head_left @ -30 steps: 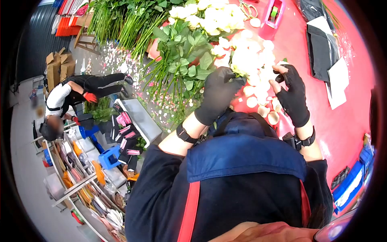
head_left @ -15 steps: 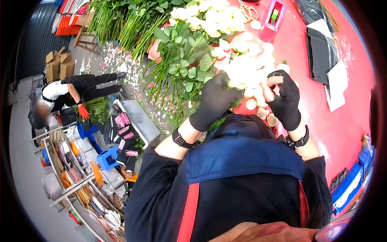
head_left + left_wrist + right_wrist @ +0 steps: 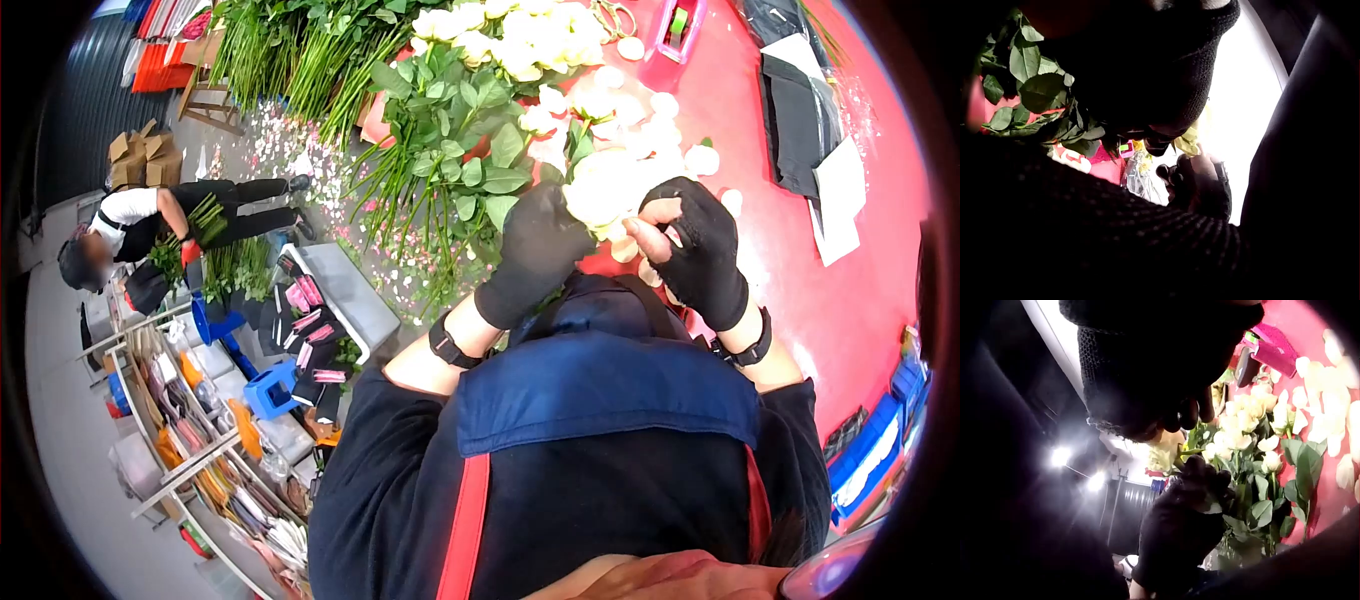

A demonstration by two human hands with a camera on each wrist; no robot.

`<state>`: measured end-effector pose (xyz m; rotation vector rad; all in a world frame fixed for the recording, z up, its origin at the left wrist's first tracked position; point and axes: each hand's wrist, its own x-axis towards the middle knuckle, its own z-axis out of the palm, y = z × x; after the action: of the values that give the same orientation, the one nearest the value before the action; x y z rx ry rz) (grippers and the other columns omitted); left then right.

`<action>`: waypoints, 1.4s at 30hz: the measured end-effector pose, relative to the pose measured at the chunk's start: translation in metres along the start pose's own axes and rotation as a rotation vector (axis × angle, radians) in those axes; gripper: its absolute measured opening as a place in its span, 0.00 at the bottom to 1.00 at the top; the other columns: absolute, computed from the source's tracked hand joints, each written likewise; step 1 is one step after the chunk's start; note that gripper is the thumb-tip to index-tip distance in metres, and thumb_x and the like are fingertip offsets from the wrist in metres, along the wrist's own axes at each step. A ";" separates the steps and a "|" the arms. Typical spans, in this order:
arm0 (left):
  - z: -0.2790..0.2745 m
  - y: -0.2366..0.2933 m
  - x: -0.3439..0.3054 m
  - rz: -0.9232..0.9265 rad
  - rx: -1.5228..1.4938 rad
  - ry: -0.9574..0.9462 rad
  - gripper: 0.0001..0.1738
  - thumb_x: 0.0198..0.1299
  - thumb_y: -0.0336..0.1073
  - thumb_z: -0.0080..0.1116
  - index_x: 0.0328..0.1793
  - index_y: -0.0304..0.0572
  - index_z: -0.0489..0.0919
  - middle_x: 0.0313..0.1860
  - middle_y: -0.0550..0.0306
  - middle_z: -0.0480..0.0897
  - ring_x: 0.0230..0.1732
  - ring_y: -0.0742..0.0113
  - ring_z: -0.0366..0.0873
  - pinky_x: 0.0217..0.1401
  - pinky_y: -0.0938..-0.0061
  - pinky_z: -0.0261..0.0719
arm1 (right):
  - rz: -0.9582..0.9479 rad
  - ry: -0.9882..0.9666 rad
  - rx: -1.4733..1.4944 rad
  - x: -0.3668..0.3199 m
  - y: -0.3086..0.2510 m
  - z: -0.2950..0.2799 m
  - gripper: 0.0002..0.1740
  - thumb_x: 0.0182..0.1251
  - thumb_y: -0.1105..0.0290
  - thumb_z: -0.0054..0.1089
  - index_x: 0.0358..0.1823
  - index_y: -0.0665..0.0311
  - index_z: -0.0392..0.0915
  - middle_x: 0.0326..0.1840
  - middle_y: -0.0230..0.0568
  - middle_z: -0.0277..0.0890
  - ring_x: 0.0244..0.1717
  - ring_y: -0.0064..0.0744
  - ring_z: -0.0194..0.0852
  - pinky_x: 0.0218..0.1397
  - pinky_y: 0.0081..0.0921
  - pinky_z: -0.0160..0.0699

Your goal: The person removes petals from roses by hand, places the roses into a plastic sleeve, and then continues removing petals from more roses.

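Note:
My left hand [image 3: 545,245], in a black fingerless glove, grips a pale cream rose [image 3: 600,188] close under its bloom. In the right wrist view the rose [image 3: 1165,457] stands above the left hand [image 3: 1182,528], green sepals showing at its base. The gloved right hand [image 3: 697,255] is at the bloom's right side, thumb and fingers curled in at the outer petals. From the left wrist, the right hand [image 3: 1204,187] appears beside the yellowish petals [image 3: 1189,140]; the left hand hides most of the stem.
Loose petals [image 3: 702,159] lie on the red table [image 3: 800,300]. Leafy rose stems [image 3: 450,150] and cream roses [image 3: 535,40] lie ahead and left, with a pink tape dispenser [image 3: 678,30] beyond. Black packets [image 3: 790,125] lie right. Another person [image 3: 135,215] handles greenery by shelves at left.
The right hand has come in from the right to the rose and its fingers have curled. The left hand has kept its hold. At left, the other person has lifted some green stems.

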<state>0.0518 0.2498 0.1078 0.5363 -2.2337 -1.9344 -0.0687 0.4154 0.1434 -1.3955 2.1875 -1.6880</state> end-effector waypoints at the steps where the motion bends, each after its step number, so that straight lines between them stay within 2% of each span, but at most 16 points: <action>1: 0.000 -0.002 0.000 0.077 -0.048 0.003 0.17 0.60 0.24 0.64 0.55 0.33 0.77 0.46 0.53 0.86 0.48 0.70 0.84 0.53 0.74 0.82 | 0.061 0.003 0.031 -0.001 0.000 0.001 0.09 0.55 0.75 0.73 0.32 0.63 0.79 0.27 0.39 0.77 0.29 0.37 0.76 0.34 0.29 0.74; 4: -0.003 -0.010 -0.001 -0.017 0.042 -0.014 0.18 0.60 0.23 0.64 0.56 0.33 0.77 0.49 0.53 0.86 0.48 0.70 0.84 0.54 0.74 0.82 | 0.243 0.018 0.119 -0.005 -0.004 0.001 0.10 0.54 0.77 0.73 0.35 0.63 0.79 0.29 0.39 0.78 0.31 0.37 0.77 0.34 0.29 0.74; 9: -0.001 -0.007 0.001 -0.029 0.095 -0.082 0.19 0.59 0.21 0.62 0.58 0.33 0.76 0.51 0.52 0.86 0.49 0.68 0.85 0.55 0.73 0.82 | 0.014 -0.038 0.062 -0.001 0.005 0.004 0.13 0.53 0.75 0.75 0.38 0.62 0.80 0.31 0.41 0.79 0.33 0.39 0.79 0.37 0.32 0.75; 12: -0.002 -0.008 0.001 -0.069 0.078 -0.074 0.19 0.60 0.21 0.60 0.58 0.33 0.76 0.52 0.52 0.85 0.50 0.69 0.84 0.56 0.73 0.82 | 0.061 -0.071 0.106 -0.003 0.004 0.002 0.11 0.54 0.77 0.74 0.35 0.62 0.80 0.30 0.41 0.80 0.34 0.40 0.80 0.38 0.33 0.76; 16: -0.002 -0.001 0.000 -0.141 -0.045 -0.096 0.20 0.61 0.21 0.59 0.61 0.33 0.76 0.54 0.54 0.85 0.53 0.70 0.83 0.58 0.74 0.80 | 0.257 -0.034 0.250 -0.011 0.007 0.000 0.06 0.60 0.77 0.71 0.31 0.65 0.80 0.28 0.40 0.79 0.29 0.32 0.79 0.32 0.27 0.74; 17: 0.000 0.001 0.000 -0.116 -0.111 -0.051 0.18 0.58 0.26 0.63 0.56 0.34 0.77 0.51 0.51 0.85 0.50 0.67 0.84 0.54 0.72 0.81 | 0.270 -0.027 0.270 -0.012 0.008 -0.002 0.05 0.63 0.77 0.69 0.32 0.66 0.80 0.28 0.37 0.79 0.28 0.25 0.77 0.30 0.23 0.72; 20: 0.008 0.004 0.000 -0.045 -0.232 0.058 0.19 0.53 0.37 0.71 0.47 0.35 0.81 0.45 0.45 0.86 0.44 0.59 0.86 0.47 0.69 0.82 | 0.571 0.068 0.449 -0.017 0.013 -0.012 0.04 0.63 0.76 0.69 0.34 0.66 0.81 0.30 0.34 0.79 0.28 0.21 0.76 0.31 0.22 0.72; 21: 0.008 0.003 0.000 -0.026 -0.221 0.073 0.19 0.54 0.38 0.71 0.47 0.35 0.81 0.44 0.46 0.86 0.44 0.58 0.86 0.47 0.68 0.82 | 0.432 0.054 0.201 -0.020 0.026 -0.017 0.05 0.63 0.76 0.69 0.38 0.66 0.81 0.33 0.32 0.79 0.30 0.19 0.74 0.34 0.19 0.71; 22: 0.008 0.003 0.000 -0.007 -0.210 0.088 0.19 0.54 0.39 0.71 0.47 0.35 0.81 0.43 0.46 0.86 0.44 0.58 0.85 0.46 0.68 0.82 | 0.470 0.006 0.091 -0.022 0.034 -0.024 0.10 0.61 0.77 0.69 0.44 0.67 0.80 0.40 0.35 0.79 0.34 0.21 0.75 0.40 0.19 0.74; 25: -0.004 0.004 -0.003 0.071 0.183 -0.051 0.21 0.62 0.22 0.57 0.63 0.32 0.75 0.53 0.53 0.85 0.53 0.69 0.83 0.59 0.72 0.79 | 0.306 0.115 -0.127 -0.009 0.027 -0.030 0.19 0.55 0.79 0.71 0.49 0.66 0.78 0.50 0.42 0.77 0.43 0.31 0.78 0.50 0.26 0.78; 29: 0.000 -0.007 -0.001 0.024 0.136 -0.030 0.20 0.60 0.24 0.61 0.60 0.33 0.77 0.52 0.52 0.85 0.52 0.69 0.83 0.57 0.72 0.81 | 0.033 0.071 -0.134 -0.003 0.005 -0.036 0.17 0.53 0.77 0.73 0.44 0.64 0.79 0.50 0.47 0.77 0.51 0.46 0.80 0.54 0.33 0.78; 34: 0.005 -0.002 -0.004 -0.076 0.108 -0.014 0.16 0.58 0.26 0.66 0.52 0.35 0.77 0.48 0.53 0.85 0.48 0.69 0.83 0.53 0.72 0.81 | -0.171 -0.100 -0.259 0.014 -0.017 -0.030 0.21 0.43 0.72 0.81 0.41 0.62 0.82 0.57 0.51 0.75 0.58 0.51 0.75 0.58 0.41 0.76; 36: 0.012 -0.016 -0.002 0.048 0.095 0.076 0.19 0.53 0.33 0.71 0.48 0.36 0.77 0.38 0.50 0.81 0.38 0.61 0.80 0.43 0.68 0.78 | -0.230 -0.144 -0.245 0.018 -0.018 -0.027 0.21 0.42 0.71 0.82 0.40 0.61 0.82 0.58 0.50 0.75 0.58 0.52 0.75 0.59 0.43 0.75; 37: 0.014 -0.021 -0.001 0.109 0.089 0.123 0.21 0.50 0.36 0.74 0.46 0.37 0.77 0.33 0.49 0.79 0.33 0.57 0.78 0.38 0.66 0.77 | -0.216 -0.115 -0.254 0.017 -0.018 -0.022 0.20 0.40 0.69 0.81 0.39 0.56 0.85 0.58 0.43 0.78 0.58 0.48 0.75 0.60 0.42 0.72; 40: 0.012 -0.015 -0.004 0.031 0.081 0.112 0.19 0.51 0.36 0.73 0.45 0.37 0.77 0.35 0.48 0.80 0.35 0.56 0.79 0.39 0.65 0.77 | -0.163 -0.120 -0.207 0.015 -0.017 -0.023 0.22 0.40 0.68 0.81 0.42 0.55 0.86 0.58 0.43 0.78 0.57 0.47 0.75 0.59 0.41 0.72; 42: 0.008 -0.003 -0.006 -0.006 0.151 0.068 0.16 0.55 0.30 0.70 0.48 0.37 0.78 0.42 0.52 0.84 0.42 0.64 0.82 0.47 0.69 0.80 | -0.073 -0.046 -0.106 0.012 -0.012 -0.023 0.20 0.48 0.69 0.79 0.45 0.58 0.84 0.58 0.46 0.78 0.57 0.48 0.76 0.58 0.38 0.75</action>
<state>0.0548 0.2591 0.1041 0.6193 -2.3498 -1.7320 -0.0807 0.4241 0.1675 -1.5412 2.2580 -1.5664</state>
